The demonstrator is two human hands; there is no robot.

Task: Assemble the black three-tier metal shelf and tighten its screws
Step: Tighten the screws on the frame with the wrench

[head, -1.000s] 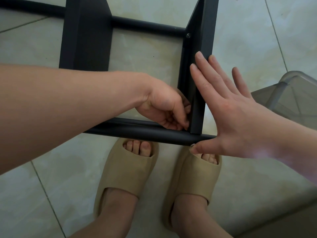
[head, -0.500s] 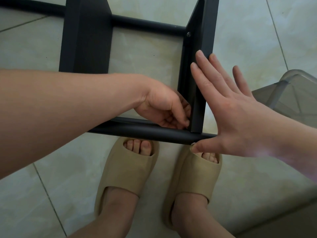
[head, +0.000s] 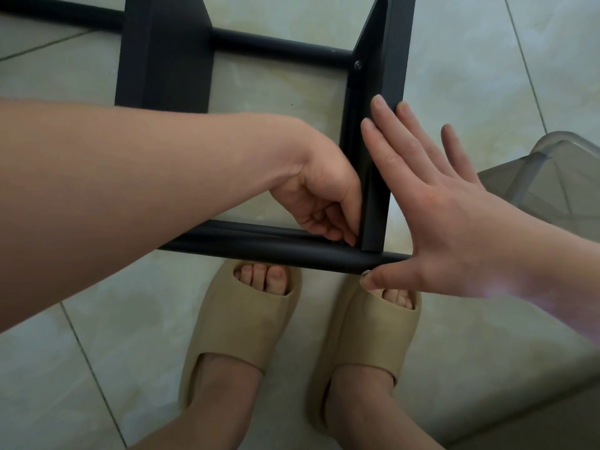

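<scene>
The black metal shelf lies on its side on the tiled floor. Its near tube (head: 259,246) runs across the middle, the far tube (head: 279,48) across the top, and two flat panels (head: 162,53) (head: 386,53) join them. A screw (head: 358,64) shows at the far joint of the right panel. My left hand (head: 321,196) is curled inside the frame, with its fingertips pinched at the inner corner where the right panel meets the near tube. What they pinch is hidden. My right hand (head: 454,216) lies flat and spread against that panel's outer face, thumb under the tube's end.
My two feet in beige slippers (head: 240,326) (head: 367,345) stand just in front of the near tube. A translucent grey plastic object (head: 552,177) sits on the floor at the right edge. Pale floor tiles surround the frame.
My left hand's fingers have shifted slightly at the corner joint. The right hand and the shelf stay where they were.
</scene>
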